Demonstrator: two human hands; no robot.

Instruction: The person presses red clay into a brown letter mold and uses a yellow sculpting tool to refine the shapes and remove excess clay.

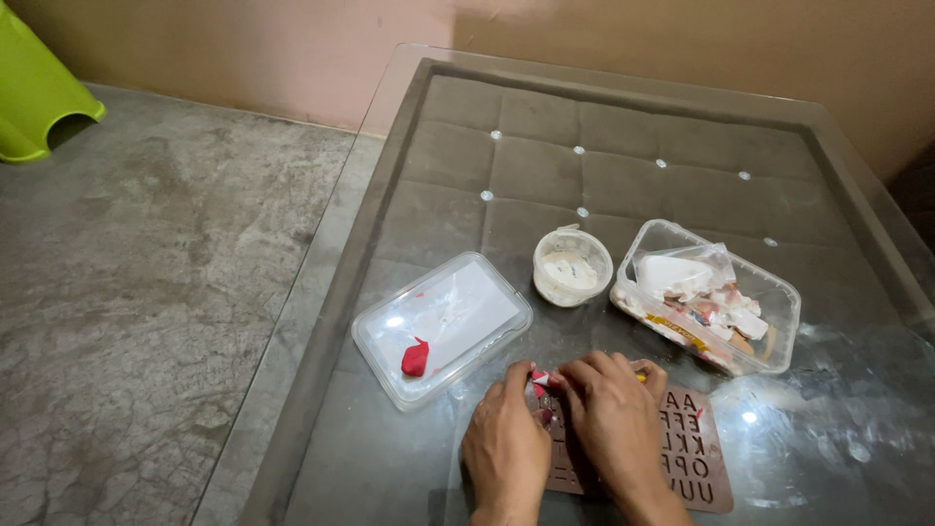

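On the near side of the glass table [409, 127], both hands press red clay [539, 378] into a brown letter mold [696, 453]. Left hand [504, 443] pinches it; right hand [614, 409] lies curled across the mold, just beside.

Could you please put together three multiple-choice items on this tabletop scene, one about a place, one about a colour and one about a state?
1. Where does the lump of clay lie?
A. on the flat clear plastic lid
B. in the small round white tub
C. on the floor

2. What colour is that lump?
A. green
B. red
C. blue

3. How do the left hand and right hand stand?
A. raised in the air
B. resting in the clear rectangular container
C. pressed down together on the brown letter mould

Answers: 1 A, it sits at the lid's near corner; 2 B, plainly red; 3 C, both hands' fingers meet over the mould's left part.
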